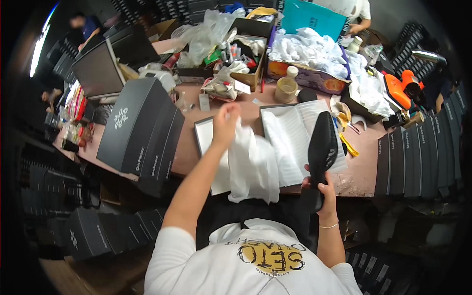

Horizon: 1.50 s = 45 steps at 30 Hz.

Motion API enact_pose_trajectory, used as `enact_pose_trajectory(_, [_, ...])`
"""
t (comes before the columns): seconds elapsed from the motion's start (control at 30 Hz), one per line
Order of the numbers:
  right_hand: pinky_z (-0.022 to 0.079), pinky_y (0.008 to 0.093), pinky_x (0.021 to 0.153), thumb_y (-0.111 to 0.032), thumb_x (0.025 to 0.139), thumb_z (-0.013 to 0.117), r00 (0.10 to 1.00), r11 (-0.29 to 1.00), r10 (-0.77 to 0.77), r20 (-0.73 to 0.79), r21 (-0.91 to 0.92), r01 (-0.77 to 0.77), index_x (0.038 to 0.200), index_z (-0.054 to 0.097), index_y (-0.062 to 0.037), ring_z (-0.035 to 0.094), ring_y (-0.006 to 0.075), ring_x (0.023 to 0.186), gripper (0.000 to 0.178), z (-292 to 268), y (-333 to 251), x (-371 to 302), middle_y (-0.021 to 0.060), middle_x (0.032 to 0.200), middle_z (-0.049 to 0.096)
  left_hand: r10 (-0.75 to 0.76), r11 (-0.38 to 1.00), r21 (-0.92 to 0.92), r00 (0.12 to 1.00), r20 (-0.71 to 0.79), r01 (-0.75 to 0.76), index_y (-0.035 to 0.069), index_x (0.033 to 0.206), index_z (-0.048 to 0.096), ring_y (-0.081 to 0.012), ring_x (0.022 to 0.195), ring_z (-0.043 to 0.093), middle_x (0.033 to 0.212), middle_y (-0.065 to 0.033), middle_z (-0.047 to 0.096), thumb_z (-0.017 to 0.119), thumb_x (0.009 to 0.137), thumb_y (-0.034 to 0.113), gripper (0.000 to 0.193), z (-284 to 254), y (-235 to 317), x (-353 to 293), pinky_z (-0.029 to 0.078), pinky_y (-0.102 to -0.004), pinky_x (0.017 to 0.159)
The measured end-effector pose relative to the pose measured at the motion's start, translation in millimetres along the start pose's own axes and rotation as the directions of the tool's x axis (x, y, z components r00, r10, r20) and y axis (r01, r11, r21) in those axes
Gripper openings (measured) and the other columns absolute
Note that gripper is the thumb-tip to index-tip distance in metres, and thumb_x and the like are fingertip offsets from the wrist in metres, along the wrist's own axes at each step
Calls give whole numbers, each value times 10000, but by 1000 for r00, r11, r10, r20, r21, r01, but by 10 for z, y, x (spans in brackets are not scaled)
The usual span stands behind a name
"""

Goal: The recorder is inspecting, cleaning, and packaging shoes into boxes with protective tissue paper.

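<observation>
My left hand (227, 124) is closed on the top of a thin white bag (253, 169), which hangs down in loose folds, slightly blurred. With my right hand (322, 189) I grip a black shoe (322, 142) by its heel end, toe pointing away from me; the mesh-like upper shows on its right side. Between my hands lies an open shoebox lined with white foam sheet (300, 120), which spills over the right side. A pale open box part (205, 135) lies to the left, partly covered by my forearm and the bag.
Dark shoeboxes (142, 125) stand at the table's left, and more (418, 157) at the right. At the back are a jar (286, 90), a purple box of crumpled white paper (309, 51) and an orange tape dispenser (397, 91). Another person (363, 17) stands across the table.
</observation>
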State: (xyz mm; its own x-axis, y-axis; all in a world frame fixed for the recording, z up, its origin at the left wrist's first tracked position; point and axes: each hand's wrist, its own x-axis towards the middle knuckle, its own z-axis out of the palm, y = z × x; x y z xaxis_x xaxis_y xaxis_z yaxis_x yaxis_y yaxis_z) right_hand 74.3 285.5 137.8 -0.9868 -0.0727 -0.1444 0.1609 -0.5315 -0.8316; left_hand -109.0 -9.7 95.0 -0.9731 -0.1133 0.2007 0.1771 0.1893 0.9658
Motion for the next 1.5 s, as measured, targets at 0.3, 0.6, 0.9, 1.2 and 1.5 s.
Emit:
enact_pose_trajectory(0.3, [535,274,729,-213,811,513,995,991,98,-4,87,-97,1273,414,13,635,195,813,524,-161,257,-251,195,972,639,190,719,604,934,304,-343,56,1397,383,-393,1354,278,1455,-249,285,766,711,390,853,-436,13,-1371,238,-502,1095])
enact_pose_trajectory(0.6, [518,388,736,-254,878,463,947,694,120,297,657,-294,1292,439,-31,574,283,935,471,22,538,-88,204,1178,560,-39,822,568,999,-10,38,22,1217,549,-284,1070,566,1097,-135,614,567,840,59,380,-270,-404,-2284,341,-474,1009])
enact_pose_trajectory(0.9, [501,359,706,-292,893,443,902,543,212,376,722,-429,1311,410,36,582,274,816,532,43,459,-141,250,1236,522,17,999,35,966,-258,-8,-33,1053,574,-171,788,577,876,-102,616,509,914,82,192,-60,-138,-1638,467,-306,737])
enact_pose_trajectory(1.2, [456,265,838,-127,864,500,680,808,549,486,-517,-283,1347,426,49,598,170,882,519,230,-208,-196,164,985,632,32,999,7,999,-9,-32,-17,953,662,-71,643,494,723,4,571,636,844,9,115,-53,354,-1070,411,-228,580])
enact_pose_trajectory(1.5, [513,266,763,-201,890,537,852,859,511,113,-31,-511,1326,430,-4,614,154,934,490,252,546,224,133,1117,596,244,890,334,943,226,-311,5,914,673,-236,610,555,708,-110,566,656,781,-3,135,-321,983,-1354,427,-319,561])
